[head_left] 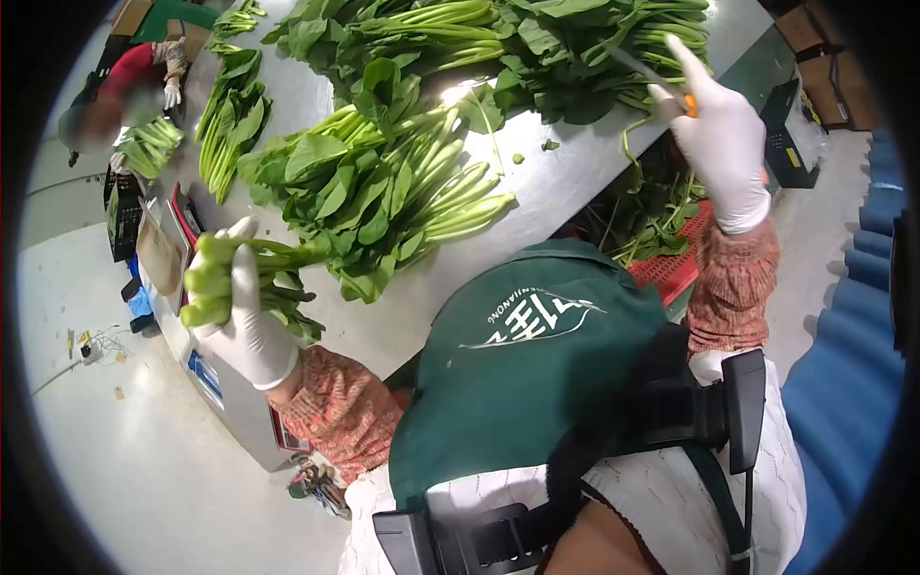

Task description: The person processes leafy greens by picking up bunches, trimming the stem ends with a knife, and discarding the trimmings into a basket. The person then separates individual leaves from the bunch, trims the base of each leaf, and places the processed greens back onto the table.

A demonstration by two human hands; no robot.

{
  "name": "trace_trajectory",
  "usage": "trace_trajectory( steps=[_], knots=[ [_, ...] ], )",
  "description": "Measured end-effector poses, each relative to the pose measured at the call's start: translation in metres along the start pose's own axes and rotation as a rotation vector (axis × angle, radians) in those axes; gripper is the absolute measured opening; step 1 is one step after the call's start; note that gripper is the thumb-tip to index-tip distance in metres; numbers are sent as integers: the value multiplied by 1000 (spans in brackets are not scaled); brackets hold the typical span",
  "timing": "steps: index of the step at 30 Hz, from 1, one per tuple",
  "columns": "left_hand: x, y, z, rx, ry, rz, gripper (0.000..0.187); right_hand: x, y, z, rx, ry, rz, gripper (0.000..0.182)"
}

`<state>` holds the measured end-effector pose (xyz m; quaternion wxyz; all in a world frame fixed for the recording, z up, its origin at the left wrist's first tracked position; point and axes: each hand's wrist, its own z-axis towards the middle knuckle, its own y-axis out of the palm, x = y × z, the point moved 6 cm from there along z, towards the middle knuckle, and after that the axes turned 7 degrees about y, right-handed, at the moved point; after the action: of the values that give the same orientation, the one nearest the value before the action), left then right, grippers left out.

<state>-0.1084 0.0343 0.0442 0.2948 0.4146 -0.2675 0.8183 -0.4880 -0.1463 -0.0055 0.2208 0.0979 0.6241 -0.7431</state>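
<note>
My left hand (244, 321), in a white glove, is closed around a bunch of leafy greens (216, 278). The thick pale cut ends face left, and the leaves run right toward a heap of greens (364, 182) on the metal table (565, 172). In my gloved right hand (719, 134) is a knife (637, 67) with an orange handle. Its blade points up and left, over the stems of another pile of greens (575, 48) at the table's far side. My right index finger stretches forward past the handle.
Another person (134, 81) in red sleeves and white gloves holds greens at the upper left. A row of greens (230, 129) lies nearby. Below the table's right edge, a red crate (676, 244) holds leafy scraps. Cardboard boxes (834, 86) and a dark crate (791, 144) stand at right.
</note>
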Motion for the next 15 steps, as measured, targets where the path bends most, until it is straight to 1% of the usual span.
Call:
trace_trajectory(
  steps=[1,3,4,5,7,8,9,12,13,14,15],
  knots=[
    [-3,-5,-2,26,-16,-5,24,-6,6,-2,5,-53,74,32],
    [-6,-7,-5,26,-38,-27,23,-21,71,-21,-173,-303,250,50],
    [-7,-8,-7,32,-46,-41,22,-30,115,-38,-297,-401,191,55],
    [-7,-7,-8,35,-52,-74,22,-41,147,-55,-290,-480,108,53],
    [0,-8,-7,54,-47,-103,21,-40,211,-85,-374,-582,67,51],
    [3,-10,-7,64,-42,-113,21,-34,236,-93,-465,-602,107,51],
    [3,-15,-8,101,-40,-103,26,-39,238,-93,-487,-618,103,44],
    [-1,-26,-14,142,-97,-62,33,-37,209,-74,-531,-416,681,33],
    [-6,-28,-16,160,-97,-93,35,-39,190,-57,-589,-326,818,25],
    [-8,-26,-17,140,-114,-67,34,-47,162,-41,-478,-418,743,21],
    [-8,-24,-18,118,-129,-46,33,-47,141,-26,-619,-149,875,21]
  ],
)
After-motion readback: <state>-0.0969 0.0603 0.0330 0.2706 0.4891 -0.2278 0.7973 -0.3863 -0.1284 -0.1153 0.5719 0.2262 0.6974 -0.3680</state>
